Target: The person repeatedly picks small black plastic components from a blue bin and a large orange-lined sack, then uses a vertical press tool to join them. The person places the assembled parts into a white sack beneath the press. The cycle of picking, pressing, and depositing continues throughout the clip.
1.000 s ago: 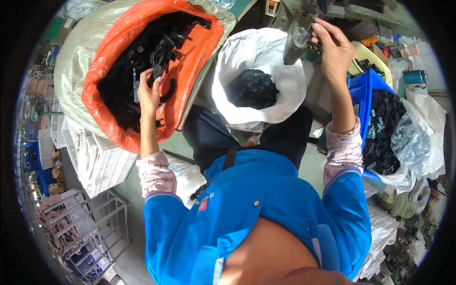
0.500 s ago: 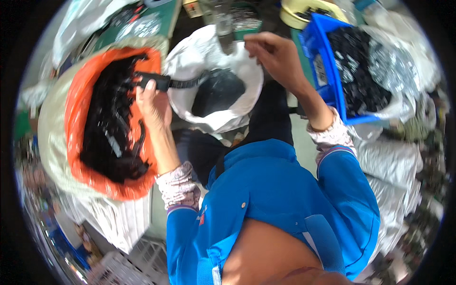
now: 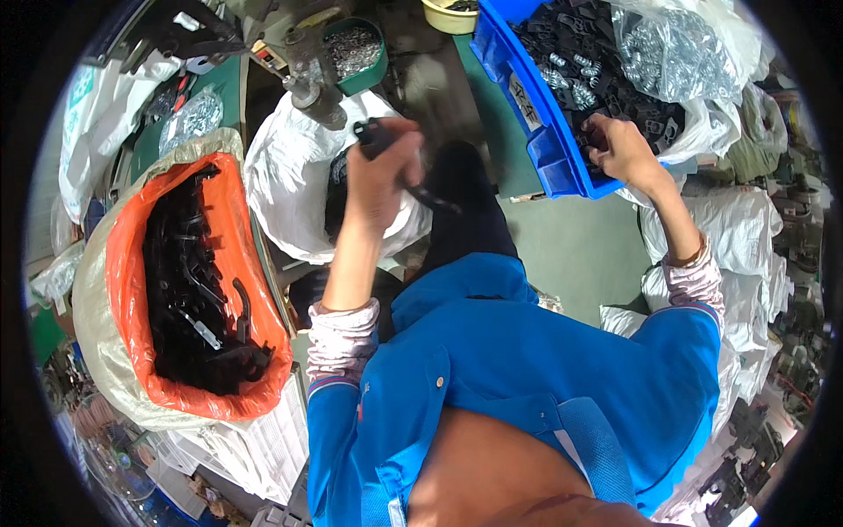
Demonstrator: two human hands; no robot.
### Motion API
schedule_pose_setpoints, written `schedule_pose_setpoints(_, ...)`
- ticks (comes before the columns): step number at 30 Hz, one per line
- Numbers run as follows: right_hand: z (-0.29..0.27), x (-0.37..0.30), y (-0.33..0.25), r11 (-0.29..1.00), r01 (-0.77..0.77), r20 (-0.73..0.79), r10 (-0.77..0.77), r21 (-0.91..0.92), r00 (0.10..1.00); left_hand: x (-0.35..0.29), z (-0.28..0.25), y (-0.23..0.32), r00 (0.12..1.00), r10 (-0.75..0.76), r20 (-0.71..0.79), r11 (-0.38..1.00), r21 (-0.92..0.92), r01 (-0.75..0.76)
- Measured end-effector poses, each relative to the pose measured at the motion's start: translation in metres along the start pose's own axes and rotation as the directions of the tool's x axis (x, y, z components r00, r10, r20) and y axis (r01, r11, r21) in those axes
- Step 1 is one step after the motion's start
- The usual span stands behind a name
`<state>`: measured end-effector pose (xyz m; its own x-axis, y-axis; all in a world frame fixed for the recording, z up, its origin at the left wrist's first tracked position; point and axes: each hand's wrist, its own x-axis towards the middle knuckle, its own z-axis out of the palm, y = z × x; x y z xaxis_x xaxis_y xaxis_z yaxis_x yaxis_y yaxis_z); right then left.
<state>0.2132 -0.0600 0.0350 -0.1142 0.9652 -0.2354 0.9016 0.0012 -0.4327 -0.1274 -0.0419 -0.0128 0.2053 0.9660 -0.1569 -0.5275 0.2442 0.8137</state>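
My left hand [image 3: 386,176] is closed around a black plastic part [image 3: 373,138] with a long dark tail. Hand and part are above the edge of the white sack [image 3: 277,176], and motion smears the tail. My right hand [image 3: 625,151] reaches into the near end of the blue bin [image 3: 555,162], its fingers curled down at the small black clips [image 3: 645,114]. What those fingertips hold, if anything, is hidden. Metal springs [image 3: 580,95] lie loose among the clips, and a clear bag of springs [image 3: 672,53] rests on top.
To the left stands a sack with an orange liner [image 3: 255,299], full of black parts [image 3: 180,263]. A metal machine post [image 3: 312,83] rises behind the white sack. Beyond are a green tray [image 3: 379,77] of small metal pieces and a yellow tub [image 3: 450,22]. White bags [image 3: 702,220] lie at the right.
My left hand has carried the black part rightward from the orange-lined sack to over the white sack. My right hand has moved right, into the blue bin. The whole view has shifted.
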Motion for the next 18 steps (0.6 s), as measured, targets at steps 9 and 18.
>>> schedule_pose_setpoints(9,0.006,-0.017,-0.033,0.604,0.282,-0.244,-0.147,0.745,0.959,0.015,0.086,-0.038,0.943,-0.065,0.327,0.988,0.152,0.015)
schedule_pose_setpoints(18,0.016,-0.015,-0.058,0.847,0.154,-0.014,-0.171,0.509,0.985,-0.010,0.070,-0.052,0.931,-0.061,0.359,0.944,0.325,-0.063)
